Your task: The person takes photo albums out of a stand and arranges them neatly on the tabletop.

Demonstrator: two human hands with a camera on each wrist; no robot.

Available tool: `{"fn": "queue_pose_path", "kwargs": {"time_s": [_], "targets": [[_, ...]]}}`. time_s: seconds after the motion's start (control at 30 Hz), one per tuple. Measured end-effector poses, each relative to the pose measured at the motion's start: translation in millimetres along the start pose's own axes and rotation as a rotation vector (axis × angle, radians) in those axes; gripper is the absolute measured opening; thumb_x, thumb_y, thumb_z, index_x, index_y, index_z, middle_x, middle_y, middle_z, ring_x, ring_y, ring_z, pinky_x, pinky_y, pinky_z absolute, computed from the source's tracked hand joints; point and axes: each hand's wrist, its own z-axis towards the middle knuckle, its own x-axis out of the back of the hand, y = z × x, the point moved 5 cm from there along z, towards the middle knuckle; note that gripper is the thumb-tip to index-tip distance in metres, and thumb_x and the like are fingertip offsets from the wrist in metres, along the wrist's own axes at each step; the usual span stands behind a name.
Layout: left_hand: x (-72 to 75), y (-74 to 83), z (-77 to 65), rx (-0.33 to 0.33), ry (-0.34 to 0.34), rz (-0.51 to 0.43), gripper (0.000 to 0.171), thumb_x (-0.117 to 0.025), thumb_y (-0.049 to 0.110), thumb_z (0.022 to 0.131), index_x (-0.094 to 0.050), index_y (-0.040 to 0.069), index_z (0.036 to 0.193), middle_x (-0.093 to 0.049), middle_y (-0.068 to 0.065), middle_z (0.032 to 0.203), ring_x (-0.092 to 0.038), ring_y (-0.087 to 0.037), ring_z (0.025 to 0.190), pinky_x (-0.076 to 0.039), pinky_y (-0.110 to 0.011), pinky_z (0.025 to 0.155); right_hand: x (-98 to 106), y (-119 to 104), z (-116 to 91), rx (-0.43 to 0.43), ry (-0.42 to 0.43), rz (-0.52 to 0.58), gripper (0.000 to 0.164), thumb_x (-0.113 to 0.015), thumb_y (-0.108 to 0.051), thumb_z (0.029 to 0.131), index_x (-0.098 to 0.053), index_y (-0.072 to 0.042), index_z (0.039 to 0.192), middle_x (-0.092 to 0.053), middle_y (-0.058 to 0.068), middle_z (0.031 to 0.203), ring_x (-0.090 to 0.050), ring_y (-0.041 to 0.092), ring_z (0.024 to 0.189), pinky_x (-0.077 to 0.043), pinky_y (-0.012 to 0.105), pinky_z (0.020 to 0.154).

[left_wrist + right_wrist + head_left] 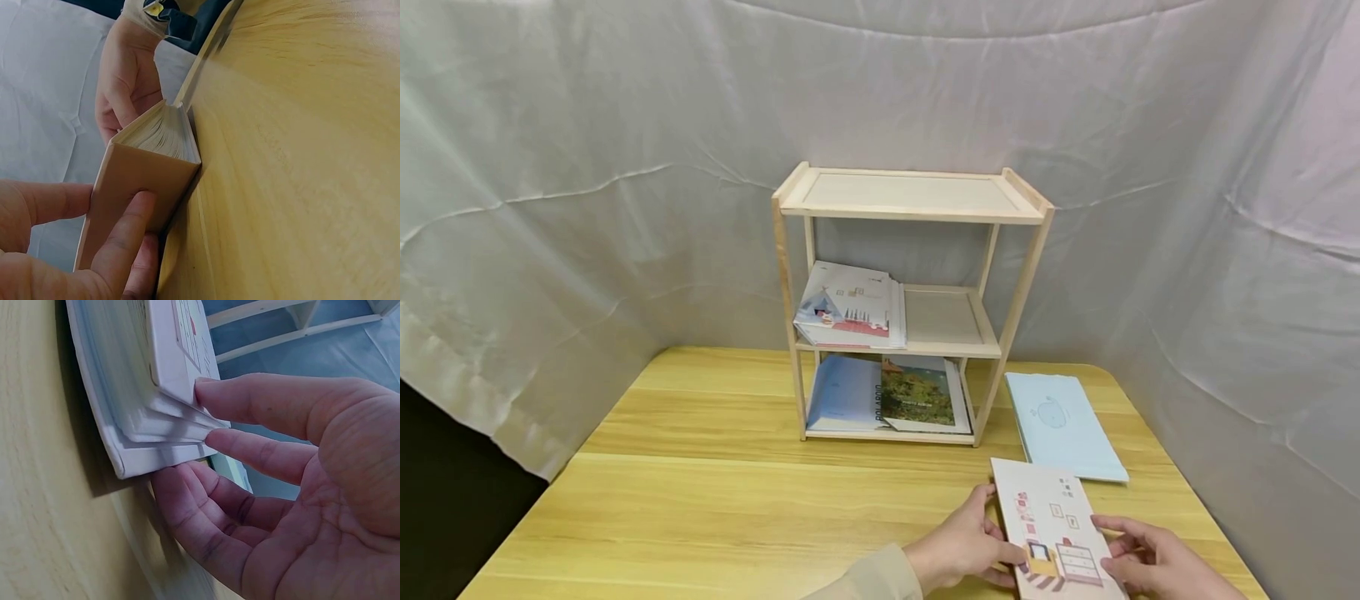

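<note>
A thick photo album with a white cover, printed with a drawn room, is between both hands at the table's front right. My left hand holds it on the spine side, thumb at the cover edge and fingers against the pinkish spine. My right hand grips the opposite side. Its thumb presses the front cover, one finger touches the page edges and other fingers reach under the back cover. The pages fan slightly apart at that side.
A three-tier wooden shelf stands at the back. White illustrated albums lie on its middle tier; a blue album and one with a landscape cover are on the bottom. Behind the held album lies a light blue book. Grey cloth surrounds the table.
</note>
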Motion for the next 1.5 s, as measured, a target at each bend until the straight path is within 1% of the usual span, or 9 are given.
{"fn": "queue_pose_path", "kwargs": {"time_s": [0.33,0.53,0.67,0.73,0.9,0.97,1.07,1.2,1.5], "targets": [[0.2,-1.5,-1.3,-0.005,0.021,-0.009,0.091,-0.075,-0.016,0.09,-0.032,0.014,0.165,-0.054,-0.013,0.1,-0.065,-0.022,0.082,-0.069,-0.042,0.073,0,-4,-1,0.01,0.008,-0.054,0.069,-0.064,-0.019,0.109,-0.031,0.015,0.159,-0.067,0.007,0.117,-0.058,0.02,0.094,-0.052,0.025,0.075],[2.0,-3.0,-3.5,-0.02,0.027,-0.038,0.09,-0.073,-0.019,0.089,-0.034,0.013,0.163,-0.054,-0.015,0.101,-0.067,-0.025,0.085,-0.069,-0.041,0.072,-2,-6,1,0.014,0.004,-0.058,0.069,-0.066,-0.02,0.108,-0.035,0.014,0.158,-0.067,0.01,0.124,-0.061,0.023,0.101,-0.055,0.027,0.079],[4.6,-3.6,-5.0,-0.026,0.023,-0.035,0.09,-0.073,-0.018,0.09,-0.033,0.012,0.164,-0.053,-0.013,0.101,-0.066,-0.024,0.087,-0.069,-0.042,0.074,-4,-7,5,-0.027,0.037,-0.086,0.069,-0.069,-0.023,0.106,-0.039,0.011,0.158,-0.066,0.01,0.124,-0.06,0.024,0.105,-0.055,0.031,0.082],[5.5,-4.0,-5.0,-0.029,0.024,-0.028,0.089,-0.073,-0.018,0.09,-0.033,0.012,0.164,-0.053,-0.012,0.1,-0.065,-0.022,0.088,-0.069,-0.042,0.075,-4,-8,6,-0.037,0.061,-0.111,0.07,-0.072,-0.025,0.104,-0.042,0.01,0.157,-0.066,0.008,0.123,-0.059,0.023,0.105,-0.055,0.029,0.081],[5.9,-3.6,-4.5,-0.041,0.031,-0.015,0.088,-0.074,-0.017,0.09,-0.035,0.012,0.164,-0.055,-0.012,0.099,-0.066,-0.021,0.085,-0.069,-0.041,0.074,-8,-11,8,-0.022,0.109,-0.153,0.067,-0.077,-0.025,0.101,-0.05,0.011,0.151,-0.065,0.005,0.119,-0.056,0.022,0.104,-0.053,0.023,0.078],[6.9,-3.8,-4.4,-0.041,0.03,-0.015,0.088,-0.074,-0.017,0.091,-0.034,0.012,0.164,-0.055,-0.012,0.099,-0.067,-0.021,0.085,-0.069,-0.041,0.074,-9,-12,9,-0.029,0.126,-0.164,0.066,-0.078,-0.026,0.1,-0.052,0.011,0.149,-0.065,0.004,0.119,-0.056,0.021,0.104,-0.052,0.023,0.078],[8.9,-4.5,-4.0,-0.036,0.022,-0.016,0.087,-0.074,-0.016,0.091,-0.034,0.012,0.164,-0.055,-0.012,0.1,-0.067,-0.021,0.085,-0.069,-0.042,0.076,-11,-13,10,-0.073,0.161,-0.176,0.065,-0.08,-0.026,0.099,-0.055,0.008,0.149,-0.067,0.003,0.121,-0.058,0.021,0.105,-0.054,0.027,0.083],[10.5,-5.9,-2.3,-0.035,0.016,-0.024,0.086,-0.074,-0.015,0.092,-0.035,0.013,0.163,-0.055,-0.011,0.1,-0.067,-0.021,0.084,-0.069,-0.043,0.077,-12,-13,12,-0.106,0.179,-0.17,0.066,-0.081,-0.026,0.097,-0.056,0.007,0.149,-0.07,0.005,0.126,-0.06,0.021,0.106,-0.055,0.034,0.088],[10.4,-3.6,-1.1,-0.043,0.018,-0.028,0.087,-0.073,-0.016,0.091,-0.036,0.013,0.163,-0.055,-0.011,0.098,-0.067,-0.022,0.085,-0.069,-0.043,0.077,-8,-18,13,-0.003,0.115,-0.204,0.067,-0.077,-0.032,0.101,-0.055,0.011,0.147,-0.07,0.011,0.128,-0.06,0.022,0.105,-0.053,0.024,0.08]]}}
